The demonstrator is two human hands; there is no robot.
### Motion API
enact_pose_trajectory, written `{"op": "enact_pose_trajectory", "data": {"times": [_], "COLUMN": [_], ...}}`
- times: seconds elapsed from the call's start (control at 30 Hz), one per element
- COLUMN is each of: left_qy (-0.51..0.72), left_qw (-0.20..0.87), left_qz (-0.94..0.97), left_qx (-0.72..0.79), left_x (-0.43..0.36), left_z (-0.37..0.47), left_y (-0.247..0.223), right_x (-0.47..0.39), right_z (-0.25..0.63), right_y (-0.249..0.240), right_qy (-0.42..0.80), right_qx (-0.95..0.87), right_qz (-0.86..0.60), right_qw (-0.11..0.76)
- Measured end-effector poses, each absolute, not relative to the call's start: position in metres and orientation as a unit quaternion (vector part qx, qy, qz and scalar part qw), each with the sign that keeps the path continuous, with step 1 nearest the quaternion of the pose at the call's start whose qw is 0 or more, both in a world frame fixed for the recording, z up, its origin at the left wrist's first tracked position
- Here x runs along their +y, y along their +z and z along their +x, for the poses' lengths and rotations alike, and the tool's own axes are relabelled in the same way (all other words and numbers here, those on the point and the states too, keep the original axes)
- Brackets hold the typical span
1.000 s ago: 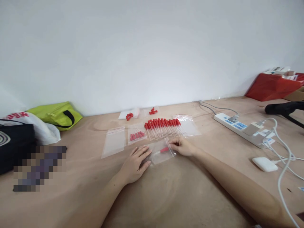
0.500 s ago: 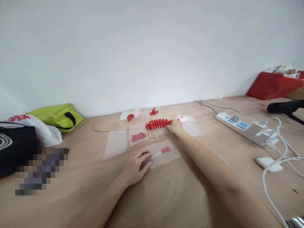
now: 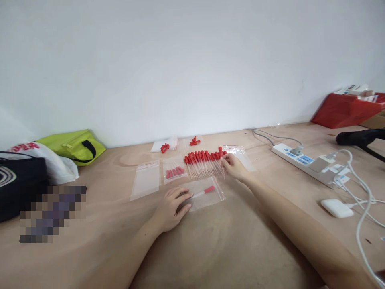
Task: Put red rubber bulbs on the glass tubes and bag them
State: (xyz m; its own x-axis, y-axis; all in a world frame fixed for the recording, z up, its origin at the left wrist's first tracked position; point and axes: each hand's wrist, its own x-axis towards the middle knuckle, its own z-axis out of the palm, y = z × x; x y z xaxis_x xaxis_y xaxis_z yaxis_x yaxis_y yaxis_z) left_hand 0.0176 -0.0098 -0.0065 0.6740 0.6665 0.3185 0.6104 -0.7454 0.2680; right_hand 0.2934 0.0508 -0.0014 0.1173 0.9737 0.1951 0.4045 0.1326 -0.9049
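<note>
Two bare hands, left hand (image 3: pixel 174 206) on clear bag (image 3: pixel 215 197) at its 2 o'clock, bagged dropper (image 3: pixel 209 189) inside, thumb spread wide, right hand (image 3: pixel 236 167) pinching red-topped dropper (image 3: pixel 220 150), dropper row (image 3: pixel 200 156) at its 10 o'clock, power strip (image 3: pixel 305 162) toward 3.

Passage, near — bare brown wooden worktop (image 3: pixel 228 249) between the forearms, open up to the flat clear plastic bag (image 3: pixel 200 202) under the left hand (image 3: pixel 174 208).
Passage, left — bare strip between the flat translucent bag (image 3: pixel 146 180) and the black fabric bag (image 3: pixel 22 188), white plastic bag (image 3: pixel 61 162) and lime-green bag (image 3: pixel 73 146).
Passage, right — wood between the right hand (image 3: pixel 236 167) and the long white power strip (image 3: pixel 288 154).
Obstacles: row of clear droppers with red bulbs (image 3: pixel 200 156), ahead; white cables (image 3: pixel 359 224), far right; pale wall (image 3: pixel 192 72), behind all.
</note>
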Motion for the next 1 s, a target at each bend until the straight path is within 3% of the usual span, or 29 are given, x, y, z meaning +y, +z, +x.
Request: {"op": "enact_pose_trajectory", "data": {"times": [0.27, 1.0], "left_qy": [0.195, 0.194], "left_qw": [0.073, 0.078], "left_qz": [0.914, 0.912], "left_qx": [0.347, 0.354], "left_x": [-0.010, -0.009], "left_z": [0.019, 0.018], "left_y": [-0.004, -0.006], "right_x": [0.017, 0.006], "right_z": [0.296, 0.277], "right_y": [-0.023, -0.021], "right_qy": [0.415, 0.407], "right_qx": [-0.477, -0.389], "right_qz": [-0.513, -0.511], "right_qw": [0.581, 0.649]}}
